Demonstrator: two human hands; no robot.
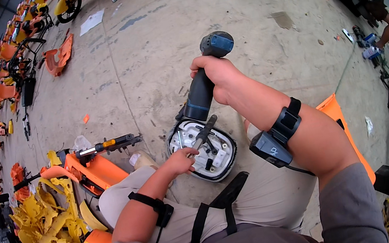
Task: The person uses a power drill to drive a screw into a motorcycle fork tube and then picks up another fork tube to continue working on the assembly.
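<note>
Shell (207,174) twist hazard
Your right grip (216,73) clasps the power tool (199,97) at twelve o'clock; if your left grip (183,160), pinching the bar (206,129), slackens, rotation could follow.

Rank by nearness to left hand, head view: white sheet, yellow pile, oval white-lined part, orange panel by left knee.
1. Oval white-lined part: just right of left hand
2. Orange panel: left
3. Yellow pile: lower left
4. White sheet: upper left
</note>
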